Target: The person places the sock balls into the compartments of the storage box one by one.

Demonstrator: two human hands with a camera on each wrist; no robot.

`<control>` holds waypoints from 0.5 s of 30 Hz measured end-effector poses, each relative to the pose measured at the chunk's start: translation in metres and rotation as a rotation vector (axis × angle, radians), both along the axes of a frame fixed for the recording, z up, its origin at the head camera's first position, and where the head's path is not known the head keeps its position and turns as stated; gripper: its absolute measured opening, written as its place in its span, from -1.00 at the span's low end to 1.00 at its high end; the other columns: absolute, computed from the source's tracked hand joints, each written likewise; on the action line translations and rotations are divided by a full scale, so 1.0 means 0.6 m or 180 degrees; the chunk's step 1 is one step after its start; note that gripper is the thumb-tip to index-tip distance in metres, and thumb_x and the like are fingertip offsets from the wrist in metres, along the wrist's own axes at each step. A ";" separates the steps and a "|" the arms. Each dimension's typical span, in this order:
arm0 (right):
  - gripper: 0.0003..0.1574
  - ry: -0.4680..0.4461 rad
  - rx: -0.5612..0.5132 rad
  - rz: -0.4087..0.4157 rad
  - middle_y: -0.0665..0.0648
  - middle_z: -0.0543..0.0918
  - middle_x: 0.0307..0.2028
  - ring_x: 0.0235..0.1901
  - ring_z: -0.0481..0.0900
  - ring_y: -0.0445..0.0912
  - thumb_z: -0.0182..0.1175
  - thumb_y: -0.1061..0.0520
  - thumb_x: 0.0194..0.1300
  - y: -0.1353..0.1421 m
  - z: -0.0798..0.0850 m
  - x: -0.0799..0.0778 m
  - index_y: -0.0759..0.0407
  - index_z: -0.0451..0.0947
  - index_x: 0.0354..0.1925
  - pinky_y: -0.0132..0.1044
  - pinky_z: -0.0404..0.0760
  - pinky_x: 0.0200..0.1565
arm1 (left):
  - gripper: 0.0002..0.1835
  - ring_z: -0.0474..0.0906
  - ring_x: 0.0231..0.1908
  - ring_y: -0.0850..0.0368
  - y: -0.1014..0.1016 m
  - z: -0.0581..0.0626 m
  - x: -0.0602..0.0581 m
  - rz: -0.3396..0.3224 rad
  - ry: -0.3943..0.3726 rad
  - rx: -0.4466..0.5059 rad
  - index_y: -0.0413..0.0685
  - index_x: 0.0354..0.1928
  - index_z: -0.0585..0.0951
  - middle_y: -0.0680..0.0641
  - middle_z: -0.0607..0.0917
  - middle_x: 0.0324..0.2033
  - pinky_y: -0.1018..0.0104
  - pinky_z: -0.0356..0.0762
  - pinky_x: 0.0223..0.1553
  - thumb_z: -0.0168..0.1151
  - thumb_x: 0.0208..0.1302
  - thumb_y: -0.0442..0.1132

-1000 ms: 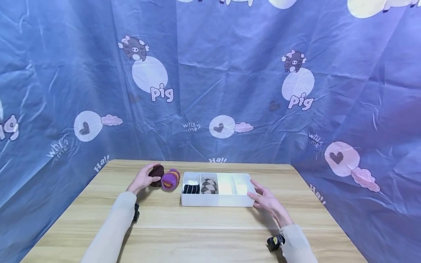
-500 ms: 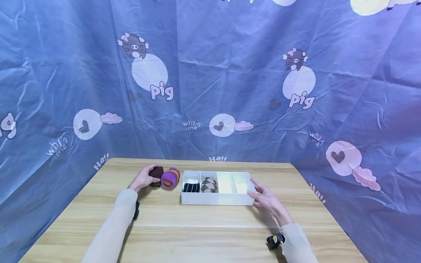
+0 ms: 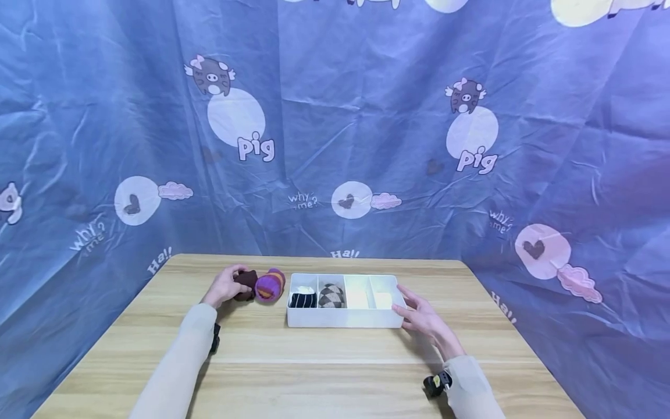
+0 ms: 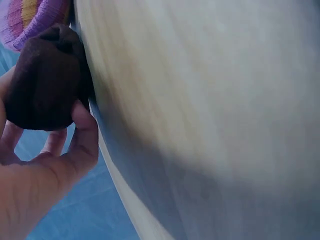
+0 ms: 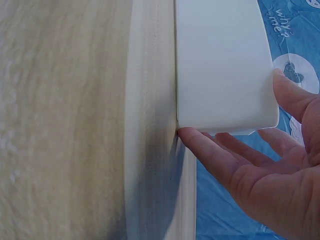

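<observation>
the brown bundle (image 4: 45, 82) is held between the thumb and fingers of the left hand (image 3: 224, 287), on the left side of the table (image 3: 324, 384), just beside the purple ball (image 3: 270, 286). it is best pinched softly by its sides, so the cloth is not pulled loose. the purple ball should not be bumped, as it may roll. the right end of the white box (image 3: 345, 318) is touched by the right hand (image 3: 425, 320), with fingers spread wide; a light touch there should be enough to stop sliding.

outside the box, one brown bundle and one purple ball are counted. inside, four parts are counted: one striped black bundle (image 3: 303, 300) is in the first from the left, and one checked bundle (image 3: 331, 296) in the second. in the other two, no bundle is seen.
</observation>
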State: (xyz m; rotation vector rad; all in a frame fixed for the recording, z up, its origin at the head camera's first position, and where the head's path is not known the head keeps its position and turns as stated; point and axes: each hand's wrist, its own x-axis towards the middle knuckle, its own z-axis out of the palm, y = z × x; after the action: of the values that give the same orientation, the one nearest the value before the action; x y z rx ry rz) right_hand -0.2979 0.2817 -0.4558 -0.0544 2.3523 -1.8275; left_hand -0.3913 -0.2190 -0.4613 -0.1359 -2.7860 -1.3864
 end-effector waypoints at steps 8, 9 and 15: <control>-0.03 0.0005 0.0057 0.0065 0.56 0.05 0.42 0.16 0.50 0.13 0.19 0.05 0.39 0.002 -0.002 -0.003 0.13 -0.10 0.55 0.06 0.53 0.16 | -0.42 0.51 -0.04 -0.24 -0.010 -0.005 0.001 0.0130 0.0088 0.0042 -0.15 0.10 0.51 -0.36 0.59 -0.07 0.03 0.50 -0.03 0.47 -0.03 -0.34; -0.03 -0.0002 0.0050 0.0051 0.56 0.05 0.43 0.18 0.49 0.15 0.20 0.05 0.38 0.001 -0.002 -0.003 0.12 -0.09 0.55 0.08 0.52 0.17 | -0.43 0.51 -0.04 -0.23 -0.012 -0.005 0.002 0.0147 0.0095 0.0042 -0.13 0.10 0.51 -0.36 0.60 -0.06 0.05 0.50 -0.05 0.47 -0.02 -0.33; -0.06 -0.0018 0.0028 -0.0015 0.54 0.05 0.43 0.19 0.49 0.20 0.20 0.10 0.38 0.000 -0.003 -0.005 0.10 -0.04 0.54 0.09 0.52 0.17 | -0.45 0.56 -0.15 -0.16 -0.018 0.005 0.009 0.0141 0.0184 0.0094 -0.14 0.16 0.47 -0.40 0.59 -0.07 0.24 0.54 -0.30 0.37 0.09 -0.32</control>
State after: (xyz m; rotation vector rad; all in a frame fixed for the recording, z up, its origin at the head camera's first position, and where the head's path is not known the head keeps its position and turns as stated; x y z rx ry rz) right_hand -0.3011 0.2820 -0.4576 -0.0427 2.3586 -1.8170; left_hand -0.3860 -0.2297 -0.4580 -0.1110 -2.7038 -1.3903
